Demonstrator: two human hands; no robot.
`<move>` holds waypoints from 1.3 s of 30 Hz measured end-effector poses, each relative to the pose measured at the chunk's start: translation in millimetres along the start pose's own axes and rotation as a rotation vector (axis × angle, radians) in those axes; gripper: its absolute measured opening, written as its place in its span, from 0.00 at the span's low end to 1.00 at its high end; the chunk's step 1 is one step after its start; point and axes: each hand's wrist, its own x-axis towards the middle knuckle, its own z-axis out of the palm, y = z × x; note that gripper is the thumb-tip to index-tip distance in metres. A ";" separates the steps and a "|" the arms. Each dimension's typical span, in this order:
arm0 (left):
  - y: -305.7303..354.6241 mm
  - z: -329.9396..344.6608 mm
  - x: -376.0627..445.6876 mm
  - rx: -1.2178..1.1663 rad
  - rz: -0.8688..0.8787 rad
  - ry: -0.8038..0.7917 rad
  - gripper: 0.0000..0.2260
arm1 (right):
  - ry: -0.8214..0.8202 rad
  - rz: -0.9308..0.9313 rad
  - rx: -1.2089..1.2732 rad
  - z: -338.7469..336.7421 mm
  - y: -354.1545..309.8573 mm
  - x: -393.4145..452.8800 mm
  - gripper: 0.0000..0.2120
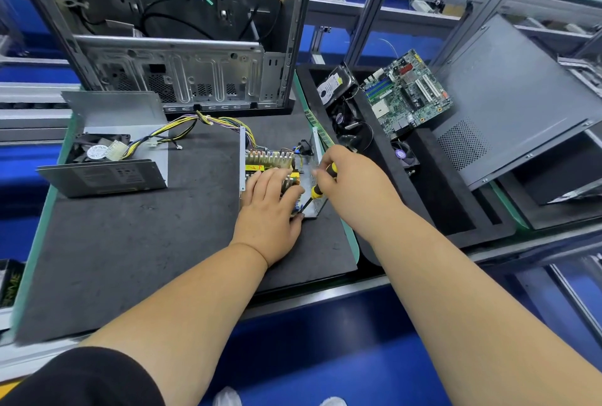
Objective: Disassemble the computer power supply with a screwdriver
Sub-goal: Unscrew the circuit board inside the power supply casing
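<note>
Dark foam matting covers the desk (130, 242), with blue flooring below and metal racking behind. The opened power supply (277, 161) sits mid-desk; the left hand (270, 207) rests flat on it, hiding components. The right hand (351, 177) clenches a yellow-black screwdriver (314, 192), its tip hard to see.

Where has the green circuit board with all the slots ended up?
The green circuit board leans in the black tray at upper right, beside the hard drive.

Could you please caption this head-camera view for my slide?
Left hand steadies the opened power supply while the right hand works a yellow-handled screwdriver inside.
</note>
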 end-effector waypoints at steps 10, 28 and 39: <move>0.0 0.0 -0.1 0.001 -0.001 -0.005 0.18 | 0.013 0.016 0.051 -1.6 5.5 -1.5 0.04; -0.1 0.0 -0.3 -0.017 -0.005 -0.009 0.17 | 0.037 0.006 0.056 0.5 8.2 0.8 0.04; -0.9 0.5 -0.3 -0.005 -0.001 -0.014 0.17 | 0.044 -0.035 -0.046 -1.0 7.6 2.8 0.10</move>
